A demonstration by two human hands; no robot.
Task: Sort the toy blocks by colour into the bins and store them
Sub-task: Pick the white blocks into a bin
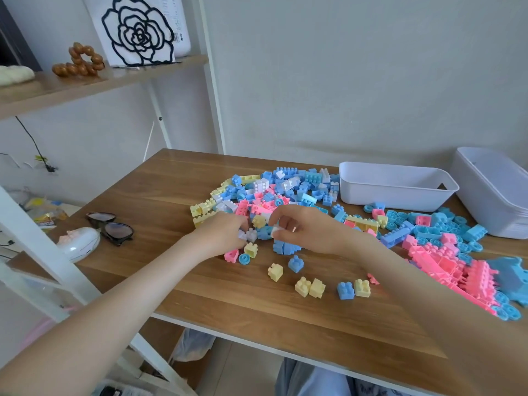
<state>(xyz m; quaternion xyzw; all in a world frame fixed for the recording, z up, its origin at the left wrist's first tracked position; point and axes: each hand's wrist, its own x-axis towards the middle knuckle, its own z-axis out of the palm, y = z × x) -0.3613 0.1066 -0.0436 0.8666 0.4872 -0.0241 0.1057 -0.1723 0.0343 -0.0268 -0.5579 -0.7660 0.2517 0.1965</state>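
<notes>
Both hands work at the near edge of the block pile (pixel 274 192), mid-table (pixel 171 190).

Left hand (pixel 223 234): fingertips closed on a small white block (pixel 251 235). Right hand (pixel 303 228): thumb and forefinger pinch another white piece (pixel 276 230).

Judgement: hollow plastic, so light, rigid and smooth-sided. It is best held across the flat walls, not by the studs.

White bin (pixel 394 195) and second bin (pixel 491 207) stand to the right, beyond the pile.

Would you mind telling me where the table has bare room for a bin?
Bare wood lies between the sunglasses and the block pile, and along the near edge of the table. The right side beside the white bins is crowded.
</notes>
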